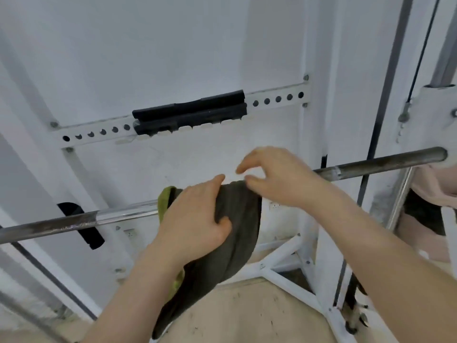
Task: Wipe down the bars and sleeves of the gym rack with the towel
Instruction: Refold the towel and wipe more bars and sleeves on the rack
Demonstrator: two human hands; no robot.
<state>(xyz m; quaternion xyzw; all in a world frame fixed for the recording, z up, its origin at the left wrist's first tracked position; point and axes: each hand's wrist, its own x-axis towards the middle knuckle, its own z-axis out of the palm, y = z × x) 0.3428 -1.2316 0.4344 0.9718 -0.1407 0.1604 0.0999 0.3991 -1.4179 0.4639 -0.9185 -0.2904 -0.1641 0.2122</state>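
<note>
Bright, even indoor light with soft shadows; slight motion blur throughout, and wide-angle bending at the edges.

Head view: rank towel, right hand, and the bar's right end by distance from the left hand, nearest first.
1. towel: directly under the left hand, which grips it.
2. right hand: just to the right, at the towel's top edge.
3. bar's right end: far right of the view, well past both hands.

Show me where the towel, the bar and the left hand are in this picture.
towel (243, 231): head view, on the dark cloth hanging under the bar.
bar (383, 164): head view, on the grey stretch near its right end.
left hand (193, 214): head view, on its back.
</note>
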